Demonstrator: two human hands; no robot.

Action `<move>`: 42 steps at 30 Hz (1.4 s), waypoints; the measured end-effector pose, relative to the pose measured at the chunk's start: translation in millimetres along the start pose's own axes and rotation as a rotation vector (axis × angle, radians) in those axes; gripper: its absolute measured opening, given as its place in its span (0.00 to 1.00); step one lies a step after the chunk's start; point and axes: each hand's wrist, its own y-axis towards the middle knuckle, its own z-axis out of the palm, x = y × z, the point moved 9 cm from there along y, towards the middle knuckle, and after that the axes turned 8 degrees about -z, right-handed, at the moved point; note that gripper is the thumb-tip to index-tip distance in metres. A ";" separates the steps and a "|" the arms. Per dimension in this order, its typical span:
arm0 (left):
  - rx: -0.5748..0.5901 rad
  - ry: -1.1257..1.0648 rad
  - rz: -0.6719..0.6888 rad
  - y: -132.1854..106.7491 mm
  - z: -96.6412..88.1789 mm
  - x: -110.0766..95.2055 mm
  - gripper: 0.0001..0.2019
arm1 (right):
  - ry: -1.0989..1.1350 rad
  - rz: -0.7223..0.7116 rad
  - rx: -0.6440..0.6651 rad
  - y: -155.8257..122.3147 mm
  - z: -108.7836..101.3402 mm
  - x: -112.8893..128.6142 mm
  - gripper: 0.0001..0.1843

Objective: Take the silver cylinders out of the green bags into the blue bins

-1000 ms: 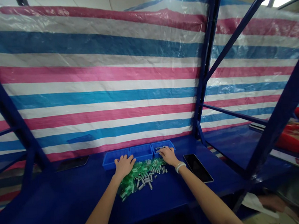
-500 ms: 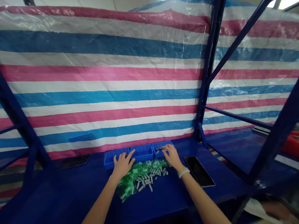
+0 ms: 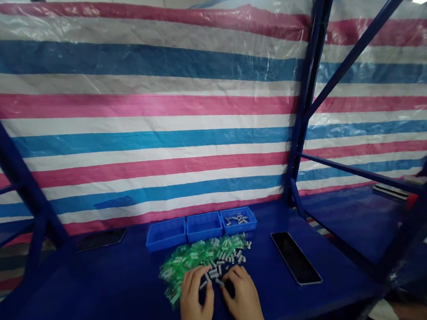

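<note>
Both hands lay low on the blue table (image 3: 98, 292), side by side at about 6 o'clock of the view. The left hand (image 3: 194, 304) rested palm down, its fingers (image 3: 198, 279) close together and curled a little, their tips touching the near edge of the pile of small parts (image 3: 203, 262). The right hand (image 3: 243, 300) lay just beside it at its 3 o'clock, fingers bent inward, the tips meeting a few grey metal pieces (image 3: 213, 274) between the two hands. Whether either hand actually pinched a piece could not be told; the tips hid it.

The pile spread from the fingertips toward 12 o'clock: green clear plastic bits on its left half, grey metal pieces scattered through its right half.

Beyond the pile, at 12 o'clock from the hands, three blue trays stood touching in a row. The left tray (image 3: 165, 234) and the middle tray (image 3: 204, 226) showed only bare blue floors. The right tray (image 3: 238, 220) held a small heap of grey pieces.

A dark phone (image 3: 295, 258) lay flat at about 2 o'clock from the right hand, well apart from the pile. A second dark phone (image 3: 99, 238) lay at 10 o'clock from the left hand, near the back of the table.

A striped tarp (image 3: 139, 111) in pink, blue and white hung behind the table, with blue metal posts (image 3: 307, 98) crossing in front of it.
</note>
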 end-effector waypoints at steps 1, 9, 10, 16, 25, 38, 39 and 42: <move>0.018 -0.046 -0.042 -5.1 2.9 1.9 0.12 | 0.084 0.008 -0.025 0.7 -2.3 -2.7 0.07; 0.343 -0.537 -0.416 -24.1 45.6 4.8 0.14 | 0.377 0.007 -0.188 -0.7 -28.2 0.7 0.03; 0.404 -0.610 -0.481 -27.0 52.8 5.2 0.15 | 0.373 -0.021 -0.188 0.5 -32.2 5.9 0.04; 0.372 -0.744 -0.651 -30.8 53.0 20.1 0.16 | 0.448 -0.093 -0.057 14.8 -41.7 22.9 0.06; 0.220 -0.414 -0.116 -17.8 23.7 -31.5 0.13 | 0.885 0.165 -0.090 4.7 -16.7 -14.2 0.06; 0.282 -0.448 -0.307 -17.2 48.3 2.5 0.10 | 0.117 -0.083 -0.190 140.6 -74.3 -78.9 0.16; 0.285 -0.455 -0.316 -18.0 48.2 4.0 0.10 | 0.069 -0.073 -0.205 139.7 -75.9 -82.9 0.18; 0.310 -0.466 -0.334 -19.5 48.7 6.0 0.10 | 0.065 -0.040 -0.183 109.4 -70.2 -90.0 0.15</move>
